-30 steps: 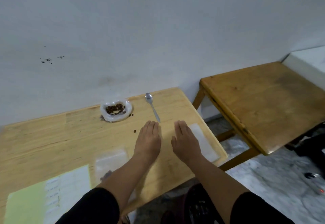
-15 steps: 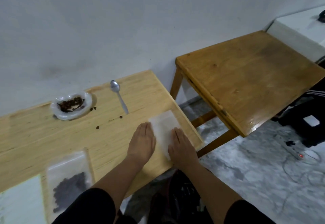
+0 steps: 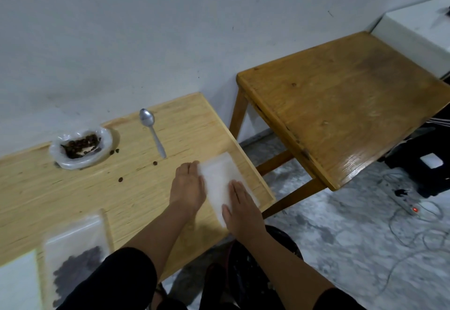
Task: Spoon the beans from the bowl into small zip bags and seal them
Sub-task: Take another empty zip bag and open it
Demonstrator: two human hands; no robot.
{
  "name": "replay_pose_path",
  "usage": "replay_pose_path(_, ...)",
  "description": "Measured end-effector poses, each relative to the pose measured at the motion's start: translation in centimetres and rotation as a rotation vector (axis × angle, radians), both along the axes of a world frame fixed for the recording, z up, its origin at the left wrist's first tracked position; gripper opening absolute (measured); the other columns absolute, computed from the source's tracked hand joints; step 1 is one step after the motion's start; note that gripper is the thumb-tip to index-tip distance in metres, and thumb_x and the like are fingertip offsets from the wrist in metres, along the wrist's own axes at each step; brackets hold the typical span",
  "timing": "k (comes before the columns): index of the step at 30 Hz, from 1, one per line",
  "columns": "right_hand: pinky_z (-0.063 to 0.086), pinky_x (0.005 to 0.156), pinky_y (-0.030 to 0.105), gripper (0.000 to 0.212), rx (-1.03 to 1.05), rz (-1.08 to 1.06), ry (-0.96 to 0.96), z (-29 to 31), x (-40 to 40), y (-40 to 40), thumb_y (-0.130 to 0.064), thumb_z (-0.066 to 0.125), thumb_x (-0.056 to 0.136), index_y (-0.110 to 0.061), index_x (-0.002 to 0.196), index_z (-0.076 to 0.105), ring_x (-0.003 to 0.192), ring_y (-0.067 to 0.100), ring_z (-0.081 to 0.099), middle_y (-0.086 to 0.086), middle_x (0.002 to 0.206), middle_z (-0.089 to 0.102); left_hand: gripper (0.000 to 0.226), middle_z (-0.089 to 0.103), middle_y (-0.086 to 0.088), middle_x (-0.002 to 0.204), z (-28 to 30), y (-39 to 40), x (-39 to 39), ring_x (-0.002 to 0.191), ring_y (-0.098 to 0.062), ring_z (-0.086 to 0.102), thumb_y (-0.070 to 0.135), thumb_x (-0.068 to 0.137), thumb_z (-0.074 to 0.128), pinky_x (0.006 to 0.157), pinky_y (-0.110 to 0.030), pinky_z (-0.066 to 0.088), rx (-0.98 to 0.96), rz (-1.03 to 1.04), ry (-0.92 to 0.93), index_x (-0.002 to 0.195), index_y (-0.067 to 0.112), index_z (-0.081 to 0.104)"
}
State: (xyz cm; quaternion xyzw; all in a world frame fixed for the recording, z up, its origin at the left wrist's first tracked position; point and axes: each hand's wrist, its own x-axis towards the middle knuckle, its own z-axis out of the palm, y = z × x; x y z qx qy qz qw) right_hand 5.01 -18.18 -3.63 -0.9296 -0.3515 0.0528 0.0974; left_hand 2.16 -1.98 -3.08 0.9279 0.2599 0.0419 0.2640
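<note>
A small plastic-lined bowl (image 3: 81, 148) with dark beans sits at the far left of the light wooden table (image 3: 73, 188). A metal spoon (image 3: 152, 131) lies to its right, untouched. A stack of empty clear zip bags (image 3: 219, 180) lies near the table's right edge. My left hand (image 3: 187, 188) lies flat beside the stack's left side, fingertips at its top corner. My right hand (image 3: 241, 207) rests flat on the stack's lower right part. A filled zip bag of beans (image 3: 75, 258) lies at the near left.
A few loose beans (image 3: 120, 179) lie scattered between bowl and hands. A darker wooden table (image 3: 341, 105) stands to the right with a gap between. A white sheet (image 3: 17, 283) lies at the near left corner. Cables and a power strip (image 3: 406, 204) are on the floor.
The view swung right and down. Both hands moved from the middle of the table to the stack of empty bags; the right hand now lies on it.
</note>
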Motion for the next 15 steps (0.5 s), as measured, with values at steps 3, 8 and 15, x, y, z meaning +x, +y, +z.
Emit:
replay_pose_path(3,0.055,0.080,0.033,0.075,0.017,-0.002,-0.029,-0.3,0.0,0.0,-0.031,0.084,0.058,0.001,0.119,0.055,0.108,0.026,0.064,0.015,0.117,0.065,0.042,0.045,-0.015,0.130,-0.1,0.0,0.1,0.116,-0.028,0.043,0.017,0.094,0.043,0.094,-0.035,0.042,0.005,0.011,-0.041,0.134,0.006,0.042)
replay_pose_path(8,0.055,0.083,0.034,0.074,0.051,-0.009,-0.040,-0.5,0.0,0.0,-0.030,0.085,0.058,0.001,0.120,0.056,0.109,0.026,0.063,0.015,0.118,0.064,0.039,0.051,-0.017,0.126,-0.2,-0.6,-0.6,0.116,-0.031,0.047,0.012,0.092,0.047,0.096,-0.037,0.044,-0.001,-0.032,-0.138,0.129,0.002,0.048)
replay_pose_path(15,0.055,0.084,0.035,0.073,0.108,-0.007,-0.005,-0.9,0.1,-0.3,-0.029,0.084,0.061,0.000,0.122,0.054,0.111,0.027,0.062,0.015,0.120,0.063,0.028,0.057,-0.013,0.112,0.0,-1.3,-0.5,0.103,-0.026,0.052,0.008,0.089,0.050,0.084,-0.028,0.042,-0.058,0.032,-0.189,0.117,0.005,0.054)
